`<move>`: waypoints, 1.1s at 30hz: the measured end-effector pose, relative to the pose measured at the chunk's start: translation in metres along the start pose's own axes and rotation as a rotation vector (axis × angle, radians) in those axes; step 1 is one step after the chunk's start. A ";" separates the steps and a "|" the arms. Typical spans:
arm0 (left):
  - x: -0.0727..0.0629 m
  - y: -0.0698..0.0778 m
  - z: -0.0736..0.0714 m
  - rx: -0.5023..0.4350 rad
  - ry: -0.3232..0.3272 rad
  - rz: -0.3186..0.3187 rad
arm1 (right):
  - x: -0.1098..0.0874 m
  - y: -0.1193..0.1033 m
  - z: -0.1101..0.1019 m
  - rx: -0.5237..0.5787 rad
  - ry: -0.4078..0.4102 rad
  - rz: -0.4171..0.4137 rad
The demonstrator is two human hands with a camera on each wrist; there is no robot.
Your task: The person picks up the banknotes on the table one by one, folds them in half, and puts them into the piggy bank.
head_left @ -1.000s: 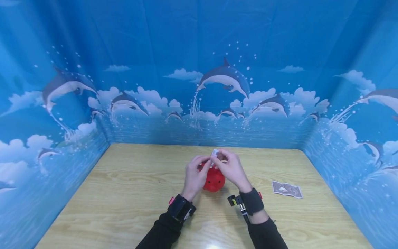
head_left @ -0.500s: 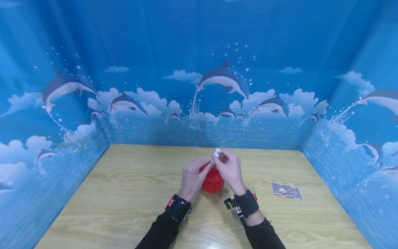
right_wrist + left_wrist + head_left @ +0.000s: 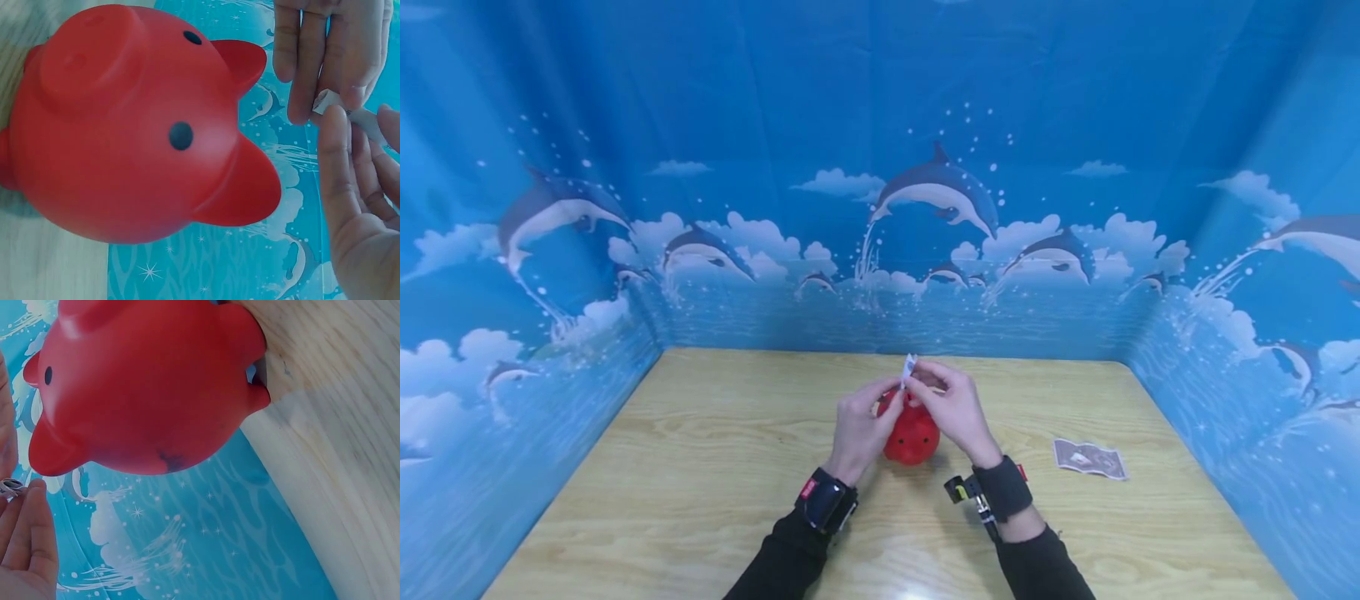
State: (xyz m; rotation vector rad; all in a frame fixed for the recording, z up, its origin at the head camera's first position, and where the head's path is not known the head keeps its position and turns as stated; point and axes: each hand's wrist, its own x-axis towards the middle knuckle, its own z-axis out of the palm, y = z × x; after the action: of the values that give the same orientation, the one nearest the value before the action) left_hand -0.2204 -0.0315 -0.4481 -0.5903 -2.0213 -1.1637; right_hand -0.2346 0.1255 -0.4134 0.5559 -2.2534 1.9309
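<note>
A folded pale paper note [image 3: 908, 367] with dark print stands between my two hands, above the red piggy bank [image 3: 912, 437]. My left hand [image 3: 857, 425] pinches the note's lower end between thumb and fingertips. From the right, my right hand [image 3: 955, 410] pinches it too. In the right wrist view a short piece of the note [image 3: 326, 100] shows between the fingertips, and the rest is partly covered. The piggy bank [image 3: 150, 387] is upright on its feet, its snout toward me. In the head view my hands hide part of its top.
A creased brownish banknote [image 3: 1090, 459] lies flat on the wooden table [image 3: 715, 467], right of the piggy bank. A blue curtain [image 3: 760, 308] printed with dolphins surrounds the table's back and sides. Each wrist wears a black strap with a camera.
The note has tilted and shifted between the hands, leaning right half a second ago and standing more upright now. The right hand moved slightly, regripping near the left fingertips. The piggy bank stays in place.
</note>
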 end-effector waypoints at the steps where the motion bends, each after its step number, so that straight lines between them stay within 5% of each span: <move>1: 0.000 0.000 0.000 0.002 -0.008 -0.009 | 0.000 0.000 0.000 -0.003 -0.008 0.002; 15: 0.000 0.002 0.002 0.044 -0.093 0.009 | -0.007 -0.031 0.001 -0.113 -0.025 -0.013; 24: -0.001 -0.001 0.003 0.144 -0.174 -0.031 | 0.003 0.005 0.000 -0.256 0.085 -0.059; 33: -0.003 -0.002 0.004 0.130 -0.224 -0.074 | 0.004 0.011 -0.002 -0.275 0.103 -0.049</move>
State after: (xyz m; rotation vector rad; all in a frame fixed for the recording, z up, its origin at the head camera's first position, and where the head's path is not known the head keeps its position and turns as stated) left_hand -0.2215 -0.0291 -0.4524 -0.6073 -2.3066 -1.0370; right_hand -0.2427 0.1282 -0.4216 0.4593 -2.3599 1.5520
